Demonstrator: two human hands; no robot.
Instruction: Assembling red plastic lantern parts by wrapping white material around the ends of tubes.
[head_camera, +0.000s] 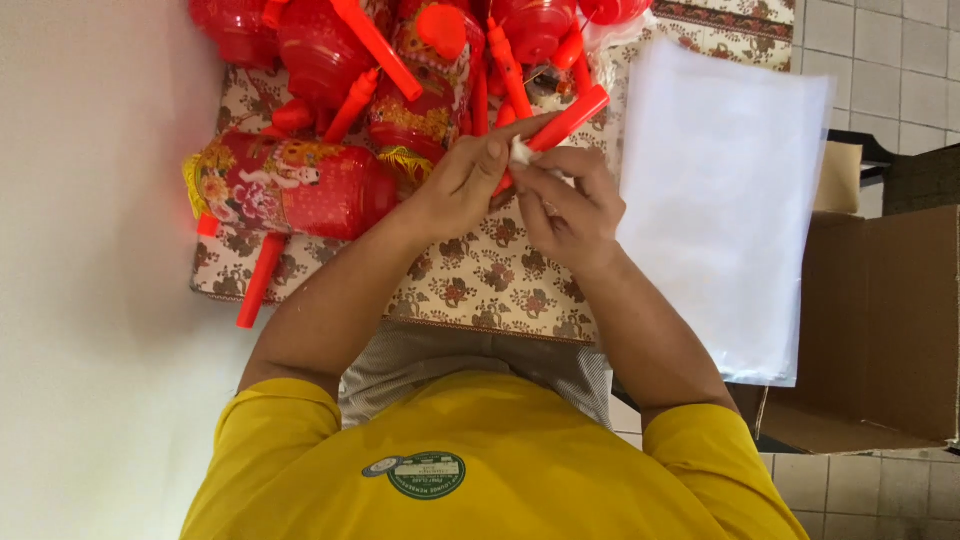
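Note:
My left hand (470, 180) and my right hand (570, 205) meet over a table with a flowered cloth (470, 290). Together they grip the near end of a red plastic stick (572, 118), where a small white piece (521, 151) shows between the fingers. The stick points away toward a pile of red toy lanterns (400, 60). A red lantern with printed pictures and a yellow tassel (290, 185) lies on its side just left of my left hand, with a red handle (260, 280) reaching to the table's edge.
A stack of clear plastic bags (720, 200) lies on the right side of the table. An open cardboard box (880, 320) stands on the tiled floor at the right. A white wall fills the left.

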